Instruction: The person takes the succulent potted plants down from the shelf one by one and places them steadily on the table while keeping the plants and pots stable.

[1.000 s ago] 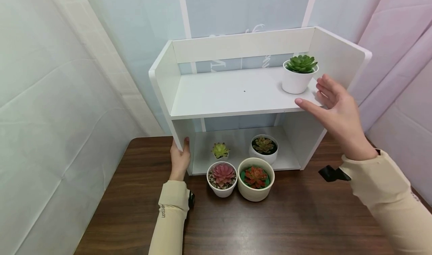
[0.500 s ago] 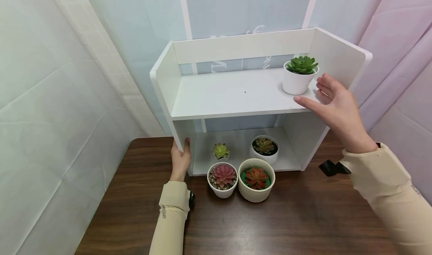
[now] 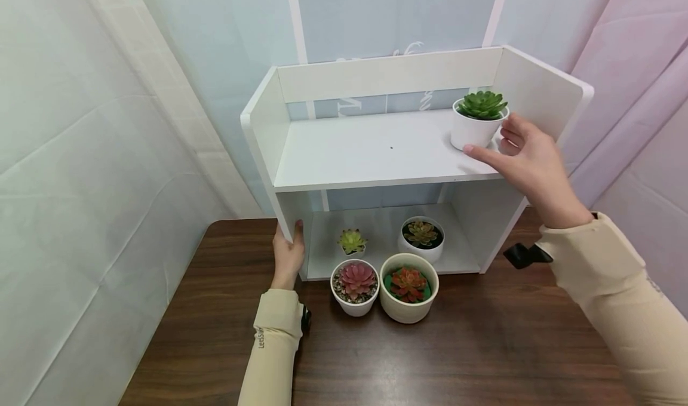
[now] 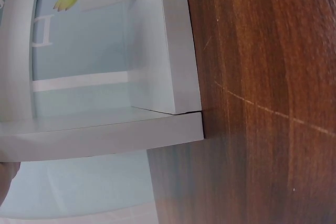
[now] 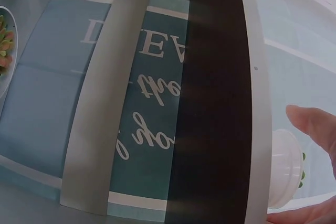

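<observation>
In the head view, a green succulent in a white pot (image 3: 472,132) stands at the right end of the white shelf unit's (image 3: 371,155) upper board. My right hand (image 3: 534,164) is at this pot, thumb in front and fingers by its right side. The right wrist view shows a gap between the thumb (image 5: 304,118) and the pot (image 5: 283,169); finger contact is unclear. My left hand (image 3: 288,254) grips the unit's left side panel, thumb on the inner face, other fingers mostly hidden behind it. Only a bit of that hand (image 4: 6,179) shows in the left wrist view.
A small yellow-green succulent (image 3: 352,240) and a brownish succulent in a white bowl (image 3: 421,239) sit on the lower board. Before them, on the dark wooden table (image 3: 484,346), stand a pink succulent (image 3: 356,280) and a red-orange one in a cream pot (image 3: 408,292).
My right hand has moved slightly left, closer to the green succulent's pot, its thumb now in front of the pot's base. The left hand keeps its place on the side panel.
</observation>
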Demonstrator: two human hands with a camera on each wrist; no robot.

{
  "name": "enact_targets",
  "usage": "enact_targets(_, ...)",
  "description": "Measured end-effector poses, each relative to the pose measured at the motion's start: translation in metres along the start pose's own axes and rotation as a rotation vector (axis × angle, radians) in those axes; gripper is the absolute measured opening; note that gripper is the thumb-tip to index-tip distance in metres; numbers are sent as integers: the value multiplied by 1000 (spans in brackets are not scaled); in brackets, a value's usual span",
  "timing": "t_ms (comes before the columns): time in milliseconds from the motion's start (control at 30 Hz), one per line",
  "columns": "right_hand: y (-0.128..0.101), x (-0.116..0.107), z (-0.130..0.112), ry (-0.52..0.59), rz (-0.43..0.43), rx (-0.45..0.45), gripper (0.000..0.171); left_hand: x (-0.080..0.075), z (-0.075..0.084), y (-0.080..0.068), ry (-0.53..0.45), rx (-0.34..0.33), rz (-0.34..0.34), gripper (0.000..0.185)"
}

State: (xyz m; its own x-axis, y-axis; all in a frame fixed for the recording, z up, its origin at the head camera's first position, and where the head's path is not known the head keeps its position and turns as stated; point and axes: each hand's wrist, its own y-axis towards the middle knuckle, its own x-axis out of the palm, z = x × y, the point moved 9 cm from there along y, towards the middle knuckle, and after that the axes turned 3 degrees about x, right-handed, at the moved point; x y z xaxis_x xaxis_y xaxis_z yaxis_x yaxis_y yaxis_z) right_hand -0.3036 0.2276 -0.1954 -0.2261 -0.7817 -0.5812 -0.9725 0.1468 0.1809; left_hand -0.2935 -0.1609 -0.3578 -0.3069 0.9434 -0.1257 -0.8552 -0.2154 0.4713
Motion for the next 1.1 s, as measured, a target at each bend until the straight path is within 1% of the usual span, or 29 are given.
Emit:
enact_targets(133, 5, 1, -1, -10, 6, -4, 98, 1, 1, 0, -9, 10, -6, 40)
enact_targets(333, 10, 0, -2, 35, 27, -24, 92, 1, 0, 0, -19, 13, -9, 40)
enact_targets(433, 11, -1, -4, 34, 38, -28, 89, 1, 0, 0, -11, 8, -9, 40)
enact_targets(700, 18, 2, -6, 4, 59, -7, 81, 1, 1, 0, -12, -4, -7, 41)
enact_targets(833, 20, 4, -4, -10, 67, 11, 81, 1, 0, 0, -7, -20, -6, 40)
enact_targets(1100, 24, 5, -4, -6, 85, 12, 78, 1, 1, 1, -6, -4, -8, 41)
